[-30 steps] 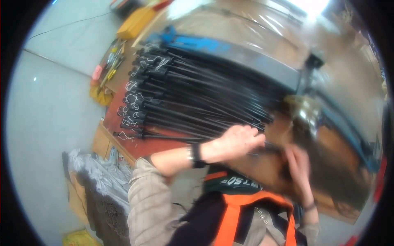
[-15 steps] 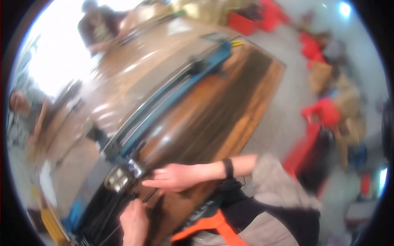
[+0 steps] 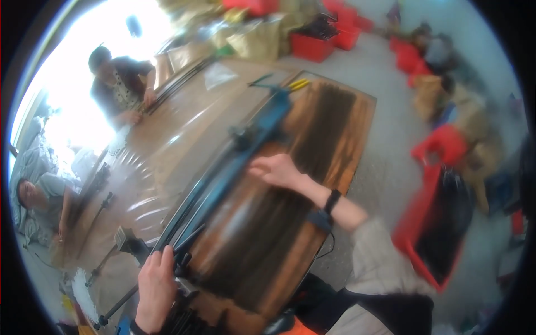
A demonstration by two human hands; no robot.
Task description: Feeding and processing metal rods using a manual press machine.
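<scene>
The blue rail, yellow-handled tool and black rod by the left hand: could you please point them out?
Blue rail (image 3: 225,180), head view: its blue side.
Yellow-handled tool (image 3: 299,84), head view: its handles.
Black rod (image 3: 118,305), head view: its lower part.

At far left, a person in a dark top (image 3: 106,89); on the left, nearer, a second person in a light shirt (image 3: 56,183). Far side: pale sacks (image 3: 255,41) left of a red crate (image 3: 308,49). Right: a long red bin (image 3: 410,240), partly blurred.
</scene>
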